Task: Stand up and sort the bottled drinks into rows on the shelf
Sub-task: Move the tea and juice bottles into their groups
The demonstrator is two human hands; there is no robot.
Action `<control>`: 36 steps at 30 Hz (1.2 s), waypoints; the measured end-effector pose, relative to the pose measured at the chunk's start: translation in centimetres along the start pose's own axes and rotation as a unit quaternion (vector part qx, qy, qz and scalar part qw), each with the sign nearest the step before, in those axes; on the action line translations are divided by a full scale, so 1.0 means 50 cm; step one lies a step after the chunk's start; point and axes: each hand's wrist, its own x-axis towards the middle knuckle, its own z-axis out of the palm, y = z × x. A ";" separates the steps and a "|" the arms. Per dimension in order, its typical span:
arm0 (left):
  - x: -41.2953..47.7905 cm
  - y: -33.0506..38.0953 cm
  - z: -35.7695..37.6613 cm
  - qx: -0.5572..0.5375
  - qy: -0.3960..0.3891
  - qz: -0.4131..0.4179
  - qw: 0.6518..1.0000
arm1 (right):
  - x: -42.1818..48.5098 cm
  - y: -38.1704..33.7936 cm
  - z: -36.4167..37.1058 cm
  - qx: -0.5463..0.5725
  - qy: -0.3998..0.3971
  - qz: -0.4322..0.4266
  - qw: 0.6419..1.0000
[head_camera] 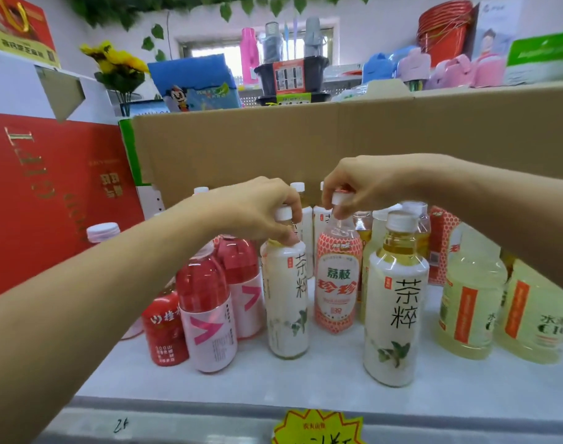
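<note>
White shelf (pixel 306 379) carries upright plastic bottles. Left: dark red bottle (pixel 165 331) and two pink-banded bottles (pixel 208 315), clustered. Centre: white-labelled tea bottle (pixel 286 302) with pink-patterned lychee bottle (pixel 338 283) just beside it. Front right: second white-labelled tea bottle (pixel 395 315). Far right: two pale yellow bottles (pixel 469 302).

Both forearms bare, reaching forward: left from lower left, right from the right edge. Left hand (pixel 257 209): palm down, fingers curled, pinching the cap of a tea bottle (pixel 286 299). Right hand (pixel 366 184): palm down, fingertips pinching the cap of a lychee bottle (pixel 338 283). Hands near each other, apart.
</note>
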 end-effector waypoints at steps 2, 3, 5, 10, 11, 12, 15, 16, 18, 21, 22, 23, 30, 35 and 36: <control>0.039 -0.013 0.007 0.027 0.001 -0.014 1.000 | -0.006 0.006 -0.002 -0.002 -0.002 0.007 1.000; 0.059 -0.019 0.011 0.038 0.001 -0.021 0.999 | -0.008 0.008 -0.003 -0.002 -0.001 0.009 1.000; 0.100 -0.035 0.019 0.049 0.000 -0.034 0.998 | -0.008 0.011 -0.002 -0.002 0.002 0.012 1.000; 0.162 -0.055 0.034 0.069 0.005 -0.051 0.996 | -0.039 0.011 -0.009 -0.024 0.074 0.016 0.997; 0.163 -0.056 0.035 0.068 0.002 -0.051 0.996 | -0.059 0.007 -0.014 -0.016 0.112 0.018 0.993; 0.159 -0.057 0.035 0.059 -0.003 -0.051 0.997 | -0.081 0.001 -0.019 -0.001 0.134 0.020 0.991; 0.113 -0.061 0.026 0.004 -0.013 -0.060 0.998 | -0.152 -0.023 -0.023 0.031 0.034 0.049 0.998; 0.088 -0.060 0.022 -0.014 -0.009 -0.062 0.998 | -0.170 -0.029 -0.018 0.025 -0.025 0.060 0.998; 0.034 -0.061 0.013 -0.038 0.007 -0.063 0.997 | -0.186 -0.030 -0.001 0.025 -0.067 0.062 0.995; -0.046 -0.081 0.011 -0.065 0.022 -0.068 0.995 | -0.176 -0.026 0.014 0.026 -0.007 0.030 0.999; -0.067 -0.087 0.013 -0.072 0.027 -0.070 0.995 | -0.169 -0.032 0.016 0.024 -0.001 0.019 1.000; -0.084 -0.094 0.015 -0.082 0.035 -0.075 0.993 | -0.160 -0.041 0.018 0.021 0.001 0.007 1.000; -0.158 -0.110 0.047 -0.157 0.142 -0.094 0.973 | -0.046 -0.111 0.053 0.001 0.042 -0.050 0.998; -0.189 -0.115 0.086 -0.151 0.201 -0.121 0.960 | 0.029 -0.127 0.073 -0.011 0.066 -0.025 0.997; -0.194 -0.118 0.092 -0.144 0.204 -0.127 0.960 | 0.037 -0.125 0.075 -0.019 0.069 -0.013 0.997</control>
